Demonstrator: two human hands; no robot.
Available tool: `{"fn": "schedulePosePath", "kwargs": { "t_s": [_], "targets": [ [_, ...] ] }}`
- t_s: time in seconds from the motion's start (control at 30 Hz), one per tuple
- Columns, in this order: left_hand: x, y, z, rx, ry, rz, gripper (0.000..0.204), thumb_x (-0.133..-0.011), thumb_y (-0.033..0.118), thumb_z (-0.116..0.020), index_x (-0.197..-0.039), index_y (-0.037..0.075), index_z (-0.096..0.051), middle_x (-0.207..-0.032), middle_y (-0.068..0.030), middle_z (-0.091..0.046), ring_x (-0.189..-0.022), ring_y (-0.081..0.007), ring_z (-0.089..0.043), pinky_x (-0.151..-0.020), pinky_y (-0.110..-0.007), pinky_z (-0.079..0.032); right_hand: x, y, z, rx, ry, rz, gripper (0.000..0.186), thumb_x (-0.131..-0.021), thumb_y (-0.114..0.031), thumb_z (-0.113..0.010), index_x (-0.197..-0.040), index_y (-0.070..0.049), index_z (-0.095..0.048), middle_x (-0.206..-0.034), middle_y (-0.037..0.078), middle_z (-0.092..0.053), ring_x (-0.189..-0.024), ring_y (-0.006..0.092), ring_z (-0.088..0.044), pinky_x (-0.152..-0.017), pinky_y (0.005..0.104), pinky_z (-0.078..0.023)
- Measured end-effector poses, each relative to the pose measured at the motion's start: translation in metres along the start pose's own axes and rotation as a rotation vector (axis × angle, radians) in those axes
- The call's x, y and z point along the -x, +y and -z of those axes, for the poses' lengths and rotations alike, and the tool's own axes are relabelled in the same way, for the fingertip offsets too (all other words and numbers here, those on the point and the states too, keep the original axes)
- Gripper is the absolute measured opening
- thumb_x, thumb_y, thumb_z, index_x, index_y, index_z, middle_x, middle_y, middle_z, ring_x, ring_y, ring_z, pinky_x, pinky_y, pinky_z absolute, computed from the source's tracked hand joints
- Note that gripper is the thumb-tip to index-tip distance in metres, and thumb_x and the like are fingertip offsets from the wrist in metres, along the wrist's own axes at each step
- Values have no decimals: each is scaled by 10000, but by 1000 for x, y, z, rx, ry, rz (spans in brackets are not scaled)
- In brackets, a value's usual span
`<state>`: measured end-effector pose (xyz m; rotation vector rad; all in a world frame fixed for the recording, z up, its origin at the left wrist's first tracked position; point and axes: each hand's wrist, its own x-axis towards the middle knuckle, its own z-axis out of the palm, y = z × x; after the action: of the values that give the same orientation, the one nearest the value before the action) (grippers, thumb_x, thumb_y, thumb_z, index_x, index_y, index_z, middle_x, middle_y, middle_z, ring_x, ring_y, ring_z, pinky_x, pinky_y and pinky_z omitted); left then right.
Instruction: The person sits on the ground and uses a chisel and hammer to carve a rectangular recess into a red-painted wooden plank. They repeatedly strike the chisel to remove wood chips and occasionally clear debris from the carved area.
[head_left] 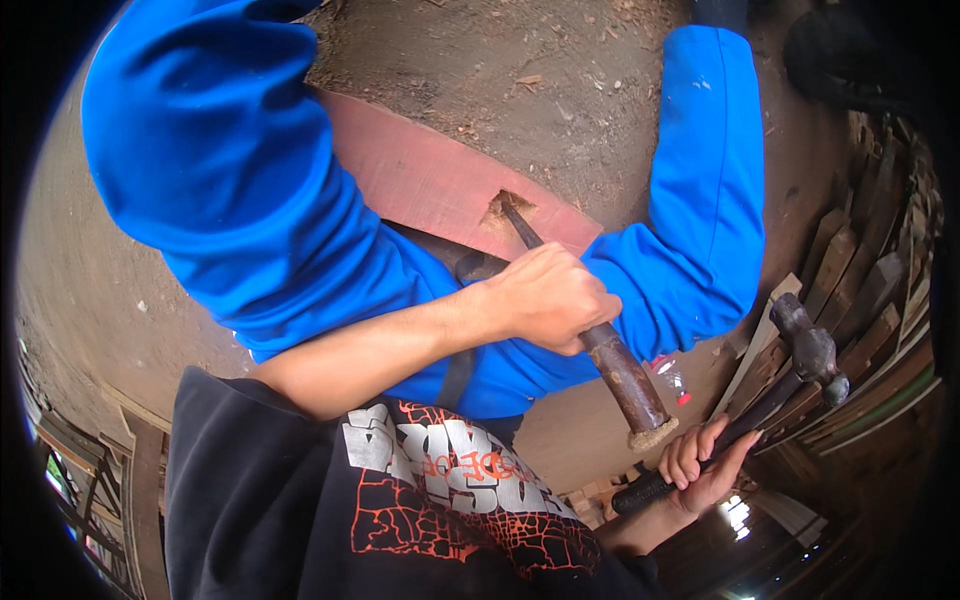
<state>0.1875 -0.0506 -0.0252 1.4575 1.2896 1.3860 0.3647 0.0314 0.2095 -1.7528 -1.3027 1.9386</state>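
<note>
Chisel [590, 330] sits mid-frame, tilted, blade tip dug into a splintered notch [508, 205] near the edge of a reddish plank [430, 175]; its wooden handle runs down-right to a frayed, mushroomed butt end approx. below the grip. Left hand [545, 297] is wrapped shut round the chisel's shaft just above the handle, fingers [585, 300] fully curled, knuckles up, forearm coming in from lower left. Hammer [790, 375] is right of the chisel, well apart from the butt, dark metal head up near the frame's right side, handle slanting down-left. Right hand [705, 460] grips the hammer handle low down, fingers closed round the black grip end. Plank lies on blue-trousered legs [250, 200], w/ one leg left and the other [700, 170] right, knees bent round the work. Black printed shirt [400, 490] fills the bottom edge. Dirt floor [520, 70] w/ wood chips lies beyond the plank. Stacked timber [860, 290] stands at right, behind the hammer. A small clear bottle [670, 377] w/ red cap lies on the floor between chisel handle and timber.
</note>
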Motion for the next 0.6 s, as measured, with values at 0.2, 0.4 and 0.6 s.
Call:
{"fn": "schedulePosePath", "kwargs": {
  "t_s": [0.2, 0.4, 0.6],
  "targets": [
    [-3, -5, 2, 66, 126, -86, 204, -589, 189, -712, -698, 116, -555, -574, -53, -540, -541, -289, -593, -470, -426, -444, -1, 37, -4, 23, 124, 18, 593, -1021, -570, -301, -751, -51, -396, -487, 11, -342, -338, 82, -269, -332, 229, -249],
    [-3, -9, 1, 25, 112, -98, 211, -581, 181, -714, -700, 118, -552, -577, -50, -537, -551, -287, -593, -470, -424, -442, -14, 111, 8, 190, 171, 105, 605, -1014, -572, -335, -840, -16, -501, -559, 40, -459, -381, 111, -382, -367, 252, -308],
    [-1, 1, 4, -21, 50, -176, 207, -614, 226, -749, -683, 121, -584, -566, -30, -521, -512, -249, -566, -471, -381, -428, -29, 132, -31, -36, 96, 13, 618, -984, -620, -341, -962, -29, -519, -591, 96, -512, -342, 162, -416, -366, 285, -346]
  ]
}}
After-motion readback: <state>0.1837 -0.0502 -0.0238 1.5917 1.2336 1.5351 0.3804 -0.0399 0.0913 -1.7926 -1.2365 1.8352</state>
